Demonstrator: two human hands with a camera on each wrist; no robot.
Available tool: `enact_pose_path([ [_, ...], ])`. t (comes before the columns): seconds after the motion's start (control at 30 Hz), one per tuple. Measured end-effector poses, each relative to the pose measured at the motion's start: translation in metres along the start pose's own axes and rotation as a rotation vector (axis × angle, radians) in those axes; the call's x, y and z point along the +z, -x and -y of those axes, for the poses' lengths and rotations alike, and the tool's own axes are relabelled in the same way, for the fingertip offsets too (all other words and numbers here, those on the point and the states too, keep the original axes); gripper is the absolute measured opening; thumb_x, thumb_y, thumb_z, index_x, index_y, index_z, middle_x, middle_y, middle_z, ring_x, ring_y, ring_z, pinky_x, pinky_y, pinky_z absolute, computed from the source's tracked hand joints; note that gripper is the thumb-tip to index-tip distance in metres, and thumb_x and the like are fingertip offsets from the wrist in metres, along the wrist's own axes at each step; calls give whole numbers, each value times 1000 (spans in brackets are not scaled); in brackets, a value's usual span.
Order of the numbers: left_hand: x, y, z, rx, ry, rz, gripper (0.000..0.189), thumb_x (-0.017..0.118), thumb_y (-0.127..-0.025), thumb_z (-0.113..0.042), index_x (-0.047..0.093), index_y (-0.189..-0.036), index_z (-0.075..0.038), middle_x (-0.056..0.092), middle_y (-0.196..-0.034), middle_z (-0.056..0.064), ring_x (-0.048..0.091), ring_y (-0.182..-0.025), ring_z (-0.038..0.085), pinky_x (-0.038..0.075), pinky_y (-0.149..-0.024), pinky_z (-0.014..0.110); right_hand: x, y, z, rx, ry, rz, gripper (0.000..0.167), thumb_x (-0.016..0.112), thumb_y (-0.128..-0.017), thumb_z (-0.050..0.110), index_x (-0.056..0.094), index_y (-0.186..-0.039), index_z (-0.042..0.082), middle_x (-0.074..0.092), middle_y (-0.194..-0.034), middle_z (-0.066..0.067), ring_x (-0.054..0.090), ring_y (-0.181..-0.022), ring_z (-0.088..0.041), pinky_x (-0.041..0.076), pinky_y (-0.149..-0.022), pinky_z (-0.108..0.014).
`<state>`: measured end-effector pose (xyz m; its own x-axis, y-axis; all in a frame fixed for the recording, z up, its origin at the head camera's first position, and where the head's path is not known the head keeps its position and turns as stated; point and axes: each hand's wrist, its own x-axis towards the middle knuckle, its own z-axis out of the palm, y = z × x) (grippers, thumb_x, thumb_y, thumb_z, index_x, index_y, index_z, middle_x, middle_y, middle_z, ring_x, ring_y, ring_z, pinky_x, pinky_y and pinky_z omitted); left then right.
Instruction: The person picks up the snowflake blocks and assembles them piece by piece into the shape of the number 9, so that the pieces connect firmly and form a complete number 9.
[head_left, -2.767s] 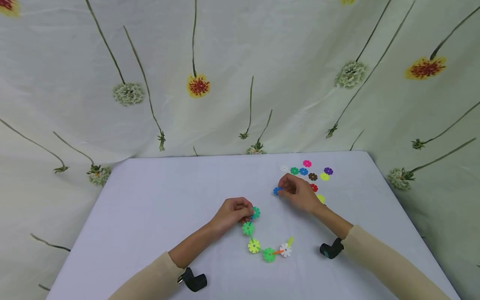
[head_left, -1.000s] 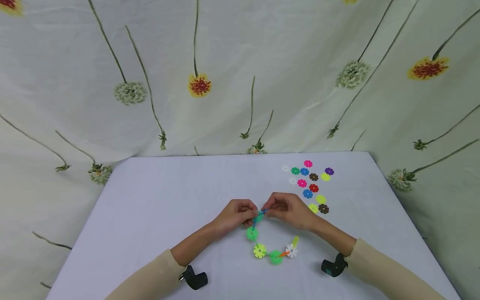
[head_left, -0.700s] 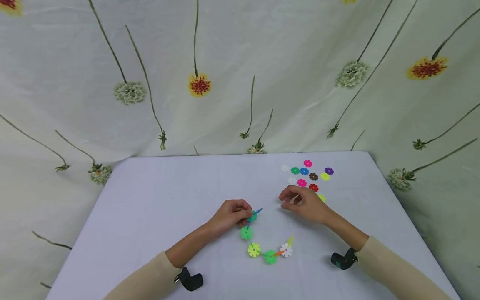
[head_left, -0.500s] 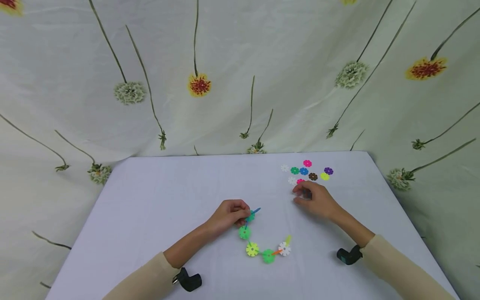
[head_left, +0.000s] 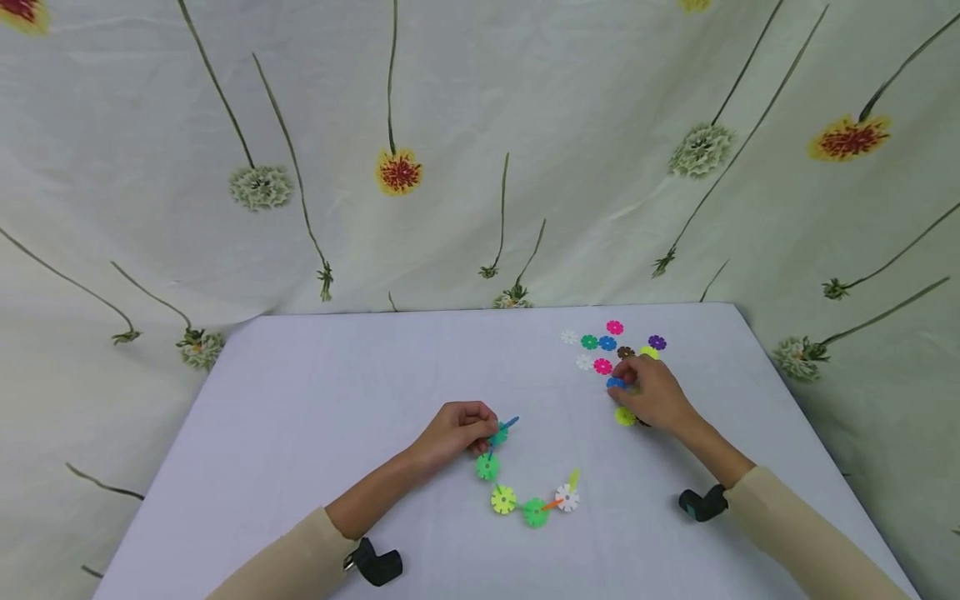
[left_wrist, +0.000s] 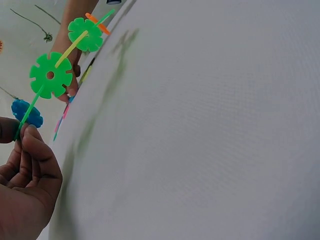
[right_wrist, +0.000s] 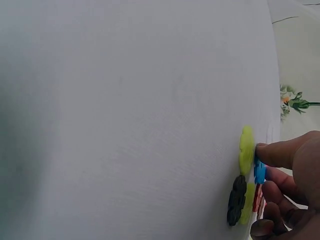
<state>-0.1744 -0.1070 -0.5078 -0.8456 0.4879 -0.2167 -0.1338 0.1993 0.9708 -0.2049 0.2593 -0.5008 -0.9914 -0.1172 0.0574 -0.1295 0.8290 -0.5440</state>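
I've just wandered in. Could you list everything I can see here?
Chain: one, green, blue, yellow, orange and white discs, lower centre.
Loose discs: two white, two pink, two blue, one green, one purple, one red, three yellow, one brown, one dark, at the right; others may be hidden.
Table: one, white, lower half of the head view.
Backdrop: one, pale with printed flowers, behind the table.
Cameras: two, black, one at each wrist.
Sleeves: two, beige, bottom edge.
Left hand: one, bare, pinching the chain.
Right hand: one, bare, pinching a blue disc.
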Motion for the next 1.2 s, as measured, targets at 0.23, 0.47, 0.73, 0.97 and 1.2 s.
enact_pose_path([
  [0.23,0,-1,1,1,-1,-4,20,66,-102,-12,67,-109,6,65,-79,-4,59,-70,8,53,-68,18,0,-1,3,-18,-28,-1,26,82,-94,11,66,-114,5,71,-107,-15,65,-102,-30,60,-88,-42],
  [0.47,1,-1,-1,-4,6,1,20,66,-102,-12,67,-110,6,66,-80,-4,59,-71,8,53,-68,18,2,1,17,-62,-220,53,20,78,-98,11,75,-117,7,79,-110,-12,72,-96,-22,57,-80,-20],
  [0.73,3,-2,-2,-9,7,2,20,66,-102,-13,68,-110,6,66,-79,-5,59,-70,7,53,-67,18,6,5,44,53,-553,213,30,78,-99,23,75,-124,7,79,-112,-14,75,-95,-27,61,-83,-29],
  [0.97,4,-2,-2,-7,13,4,20,66,-102,-12,68,-110,7,66,-78,-5,59,-70,7,53,-67,18,13,10,62,62,-654,318,30,78,-100,20,76,-127,6,81,-116,-13,80,-98,-28,63,-87,-25],
  [1.2,5,-1,-2,-20,8,-1,21,66,-102,-13,68,-110,6,65,-78,-5,59,-70,7,53,-68,18,25,11,74,1,-720,393,29,75,-101,15,72,-126,0,80,-111,-21,80,-95,-25,65,-86,-26],
])
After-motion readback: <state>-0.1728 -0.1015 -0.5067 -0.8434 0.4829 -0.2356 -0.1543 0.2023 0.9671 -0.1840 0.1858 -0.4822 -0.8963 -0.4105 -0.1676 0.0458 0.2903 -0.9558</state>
